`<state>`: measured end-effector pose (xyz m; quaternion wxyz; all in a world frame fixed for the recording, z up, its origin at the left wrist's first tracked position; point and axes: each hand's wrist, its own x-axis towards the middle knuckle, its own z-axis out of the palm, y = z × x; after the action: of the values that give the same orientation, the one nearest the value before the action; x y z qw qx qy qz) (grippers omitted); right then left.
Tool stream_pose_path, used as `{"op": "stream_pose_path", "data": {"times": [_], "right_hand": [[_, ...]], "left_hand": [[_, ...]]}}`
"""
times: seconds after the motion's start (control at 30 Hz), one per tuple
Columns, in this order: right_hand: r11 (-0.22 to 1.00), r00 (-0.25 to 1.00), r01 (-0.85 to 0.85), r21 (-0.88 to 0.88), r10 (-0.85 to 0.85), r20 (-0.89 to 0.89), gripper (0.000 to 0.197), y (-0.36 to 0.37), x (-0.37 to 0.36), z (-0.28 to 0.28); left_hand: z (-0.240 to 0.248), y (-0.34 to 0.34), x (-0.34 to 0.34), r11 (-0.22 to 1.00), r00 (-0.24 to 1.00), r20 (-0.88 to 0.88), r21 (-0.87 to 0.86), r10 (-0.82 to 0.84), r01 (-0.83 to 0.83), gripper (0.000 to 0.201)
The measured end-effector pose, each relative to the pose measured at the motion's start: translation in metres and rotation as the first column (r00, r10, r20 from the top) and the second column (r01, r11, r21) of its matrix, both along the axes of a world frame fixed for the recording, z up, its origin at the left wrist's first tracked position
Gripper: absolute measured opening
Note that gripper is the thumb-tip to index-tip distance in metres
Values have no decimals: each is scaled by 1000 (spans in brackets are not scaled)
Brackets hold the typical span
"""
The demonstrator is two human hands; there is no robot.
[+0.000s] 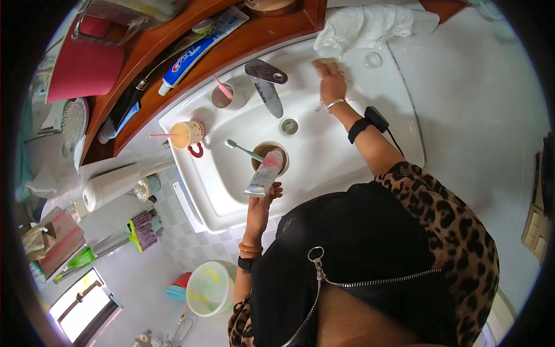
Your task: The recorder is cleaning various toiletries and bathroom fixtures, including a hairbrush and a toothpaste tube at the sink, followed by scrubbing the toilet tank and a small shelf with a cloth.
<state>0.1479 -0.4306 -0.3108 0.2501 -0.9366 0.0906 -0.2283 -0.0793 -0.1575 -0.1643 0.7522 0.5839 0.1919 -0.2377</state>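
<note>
My left hand is closed around the near side of a round cup, held over the front of the white sink. In the cup stand a pale green toothbrush and a white and pink toothpaste tube. The tube's flat end leans over my fingers and partly hides them. At the sink's back right, my right hand reaches to the rim with its fingers stretched out and slightly blurred. A white cloth lies just beyond it.
A metal faucet rises behind the drain. On the left rim stand a cup with a pink toothbrush and a yellow patterned mug with a red handle. A wooden shelf holding a blue toothpaste tube curves along the back.
</note>
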Motion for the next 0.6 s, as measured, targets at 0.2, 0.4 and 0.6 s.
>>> {"op": "stream_pose_path", "data": {"times": [0.2, 0.4, 0.6], "right_hand": [[938, 920, -337, 79, 346, -184, 29, 54, -1, 5], [775, 772, -511, 373, 604, -198, 19, 95, -69, 32], [868, 940, -273, 415, 150, 306, 28, 43, -29, 62]], "left_hand": [[-9, 3, 3, 1000, 1000, 29, -28, -9, 10, 34], [1, 5, 3, 999, 997, 66, 2, 32, -32, 31], [8, 23, -13, 992, 989, 78, -8, 126, -126, 23]]}}
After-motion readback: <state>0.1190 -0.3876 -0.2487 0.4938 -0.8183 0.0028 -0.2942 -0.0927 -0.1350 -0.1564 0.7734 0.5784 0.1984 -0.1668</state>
